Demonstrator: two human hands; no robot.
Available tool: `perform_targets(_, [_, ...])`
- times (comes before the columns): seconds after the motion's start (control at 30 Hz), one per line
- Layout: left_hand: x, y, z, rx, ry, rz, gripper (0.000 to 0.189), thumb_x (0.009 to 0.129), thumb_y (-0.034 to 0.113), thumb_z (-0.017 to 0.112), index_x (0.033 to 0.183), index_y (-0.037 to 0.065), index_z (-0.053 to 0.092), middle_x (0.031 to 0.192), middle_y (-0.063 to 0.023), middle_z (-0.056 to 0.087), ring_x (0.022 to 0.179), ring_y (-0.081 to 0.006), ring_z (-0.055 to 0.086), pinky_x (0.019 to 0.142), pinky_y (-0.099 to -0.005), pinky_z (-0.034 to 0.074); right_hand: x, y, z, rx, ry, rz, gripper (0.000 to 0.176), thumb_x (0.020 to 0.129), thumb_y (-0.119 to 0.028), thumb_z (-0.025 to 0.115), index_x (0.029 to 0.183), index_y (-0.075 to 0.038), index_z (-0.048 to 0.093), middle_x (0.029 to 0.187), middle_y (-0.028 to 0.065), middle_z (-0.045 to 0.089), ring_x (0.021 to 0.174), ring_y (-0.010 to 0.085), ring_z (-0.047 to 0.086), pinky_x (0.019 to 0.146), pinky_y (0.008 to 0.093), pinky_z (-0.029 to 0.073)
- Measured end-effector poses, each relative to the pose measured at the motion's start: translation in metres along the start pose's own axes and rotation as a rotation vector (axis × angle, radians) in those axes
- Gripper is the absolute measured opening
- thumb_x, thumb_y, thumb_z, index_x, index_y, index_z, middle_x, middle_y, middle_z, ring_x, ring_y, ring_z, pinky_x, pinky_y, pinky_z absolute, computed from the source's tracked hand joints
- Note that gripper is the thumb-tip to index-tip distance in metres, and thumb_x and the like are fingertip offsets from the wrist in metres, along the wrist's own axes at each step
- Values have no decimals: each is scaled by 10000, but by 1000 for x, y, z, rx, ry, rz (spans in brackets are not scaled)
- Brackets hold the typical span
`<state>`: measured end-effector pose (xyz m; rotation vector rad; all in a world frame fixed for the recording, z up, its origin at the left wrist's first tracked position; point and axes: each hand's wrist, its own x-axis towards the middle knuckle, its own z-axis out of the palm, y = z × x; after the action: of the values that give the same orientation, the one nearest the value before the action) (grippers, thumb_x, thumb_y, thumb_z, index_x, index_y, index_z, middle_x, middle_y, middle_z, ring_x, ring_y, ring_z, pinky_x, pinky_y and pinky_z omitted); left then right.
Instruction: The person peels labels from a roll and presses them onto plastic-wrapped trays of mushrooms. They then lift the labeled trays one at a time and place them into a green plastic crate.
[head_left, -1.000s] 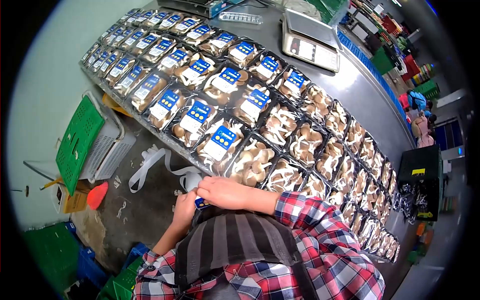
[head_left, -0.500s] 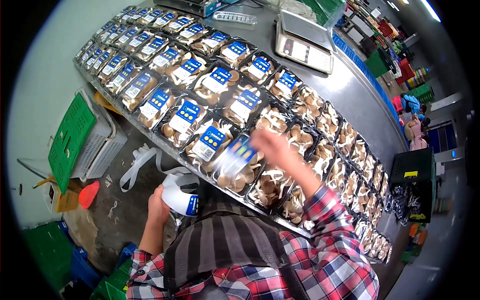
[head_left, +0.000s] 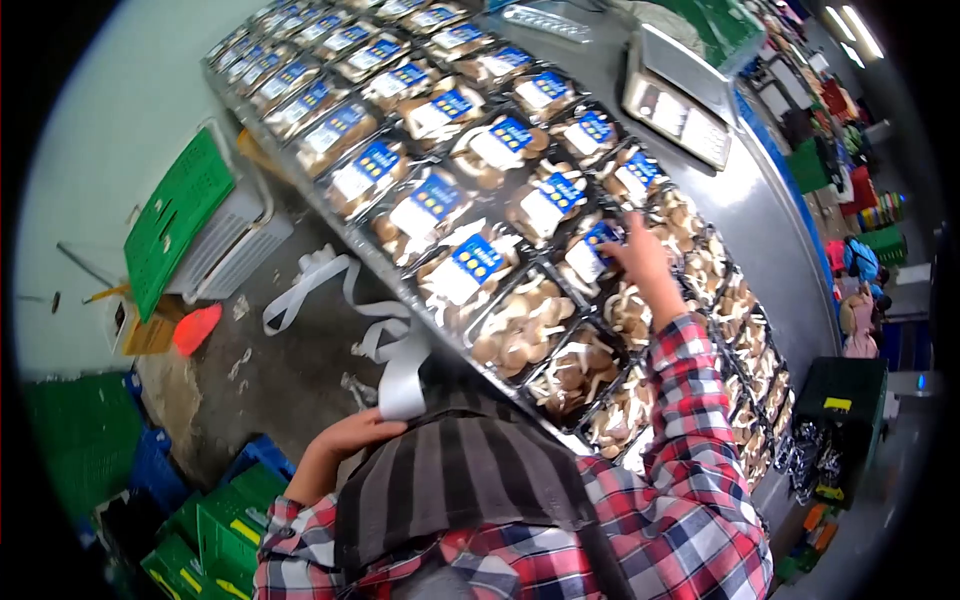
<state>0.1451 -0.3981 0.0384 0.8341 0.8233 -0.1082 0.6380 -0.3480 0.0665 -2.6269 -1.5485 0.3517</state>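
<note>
Steel table: it shines under the lamps and carries close rows of film-covered mushroom packs; a pale wall stands at the left side.
Labelled packs: they fill the far and left part, with blue-and-white labels on top.
Unlabelled packs: these lie nearer to the person and toward the right.
Right hand: half open, fingers a little spread, fingertips on a blue-and-white label on one pack; it grasps nothing that I can see.
Left hand: low beside the apron, fingers nearly closed at the lower end of a white strip; the thumb is hidden.
Step at the pack: label laying or smoothing, as I judge; it calls for light, flat pressure, because the film looks soft.
Obstacles: neighbouring packs sit very tight, and loose strip loops near the table edge could catch.
Around: a weighing scale on the table, a white basket with a green crate against it, and a dark crate at the right.
</note>
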Motion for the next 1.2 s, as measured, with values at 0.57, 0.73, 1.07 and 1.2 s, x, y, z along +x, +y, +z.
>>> perform_targets(0.57, [22, 30, 10, -60, 544, 258, 291, 833, 194, 464, 748, -33, 624, 700, -57, 604, 642, -101, 542, 570, -237, 401, -191, -201, 26, 285, -54, -1371, 89, 708, -130, 532, 758, -71, 488, 833, 54, 515, 810, 213, 517, 714, 306, 427])
perform_targets(0.73, [47, -13, -53, -542, 603, 295, 375, 841, 228, 482, 1038, -89, 517, 972, -167, 609, 888, -261, 621, 794, -389, 502, -178, -142, -22, 568, 122, -1006, 169, 724, -9, 586, 870, -89, 566, 887, 74, 571, 833, 243, 564, 685, 330, 465])
perform_targets(1.07, [-15, 29, 10, -158, 189, 69, 338, 878, 274, 520, 902, -48, 618, 826, -28, 613, 712, -84, 501, 672, -234, 397, -99, -59, 34, 746, -202, -198, 193, 800, -137, 670, 877, -92, 498, 698, -27, 514, 653, 56, 487, 576, 215, 403])
perform_targets(1.2, [-43, 15, 3, 31, -22, 137, 385, 894, 291, 503, 1109, -25, 554, 997, -38, 595, 864, -97, 530, 798, -242, 413, -113, -79, 30, 228, -50, -142, 406, 754, -352, 675, 1010, -91, 498, 805, 151, 636, 763, 348, 608, 657, 422, 460])
